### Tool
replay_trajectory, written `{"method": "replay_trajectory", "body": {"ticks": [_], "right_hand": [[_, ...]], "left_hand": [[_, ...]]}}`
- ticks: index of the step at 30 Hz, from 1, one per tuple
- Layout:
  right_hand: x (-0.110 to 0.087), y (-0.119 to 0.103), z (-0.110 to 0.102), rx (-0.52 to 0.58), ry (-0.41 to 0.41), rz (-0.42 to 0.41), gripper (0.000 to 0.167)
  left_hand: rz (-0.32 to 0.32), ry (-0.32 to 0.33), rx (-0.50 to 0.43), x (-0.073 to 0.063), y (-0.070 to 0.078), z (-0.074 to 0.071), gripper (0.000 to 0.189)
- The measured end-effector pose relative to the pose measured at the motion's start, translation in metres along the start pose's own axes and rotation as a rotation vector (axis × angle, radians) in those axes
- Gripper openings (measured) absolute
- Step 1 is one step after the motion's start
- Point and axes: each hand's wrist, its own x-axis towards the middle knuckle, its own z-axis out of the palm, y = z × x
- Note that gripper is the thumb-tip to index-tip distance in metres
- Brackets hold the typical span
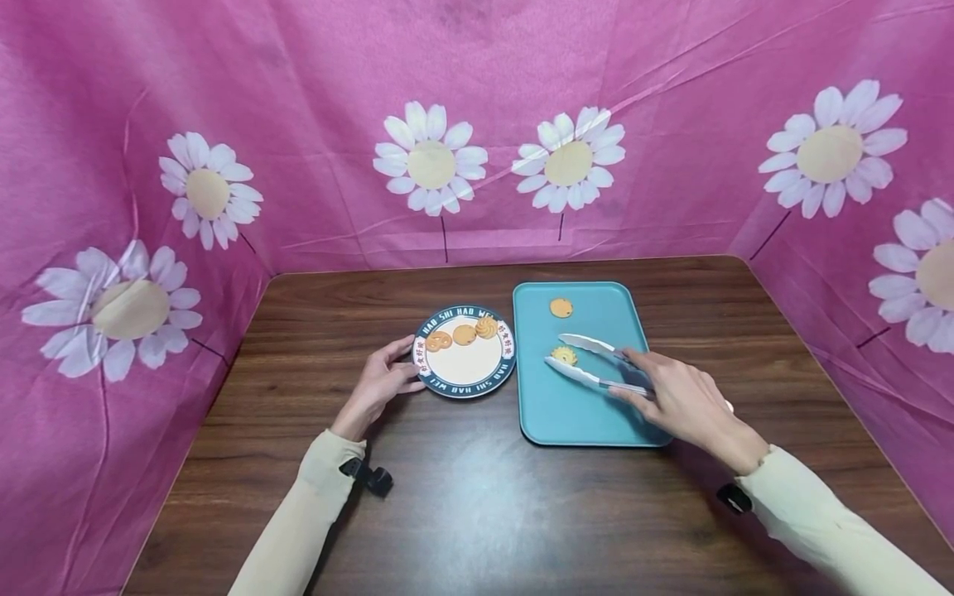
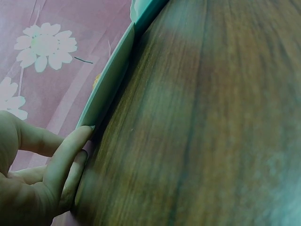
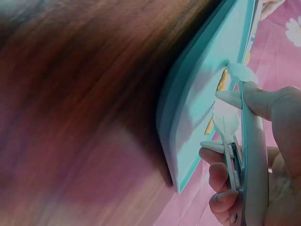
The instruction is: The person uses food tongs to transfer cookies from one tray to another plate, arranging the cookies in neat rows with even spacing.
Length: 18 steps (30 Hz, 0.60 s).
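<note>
My left hand [image 1: 383,382] pinches the left rim of a round plate [image 1: 468,374] with a dark lettered border. On the plate lie a pretzel-shaped cookie [image 1: 438,341], a round cookie [image 1: 464,334] and a swirled cookie [image 1: 486,328]. In my right hand [image 1: 689,403] is a pair of tongs [image 1: 589,377], its arms spread apart. Between their tips, on the teal tray [image 1: 544,422], sits a pale yellow flower-shaped cookie [image 1: 564,356]. The right wrist view shows the fingers wrapped around the tongs [image 3: 254,160] above the tray.
Another round cookie [image 1: 561,308] lies near the tray's far edge. Plate and tray stand side by side on a brown wooden table [image 1: 447,513]. Pink cloth [image 1: 320,124] with daisies hangs behind and on both sides.
</note>
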Motion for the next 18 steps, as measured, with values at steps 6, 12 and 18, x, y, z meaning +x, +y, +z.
{"method": "replay_trajectory", "body": {"ticks": [6,12,18], "right_hand": [[-0.0037,0.0013,-0.0011,-0.008,0.015,0.003,0.066],[-0.0059,0.0021,-0.0032,-0.021,0.011,0.006,0.066],[-0.008,0.0042,-0.0059,-0.025,0.019,0.006,0.065]], "left_hand": [[-0.001,-0.003,0.006,0.0007,-0.0001,-0.0002,0.066],[0.006,-0.006,0.004,0.0012,-0.0009,-0.0003,0.066],[0.004,-0.002,-0.003,0.0001,0.0,0.0004,0.066]]}}
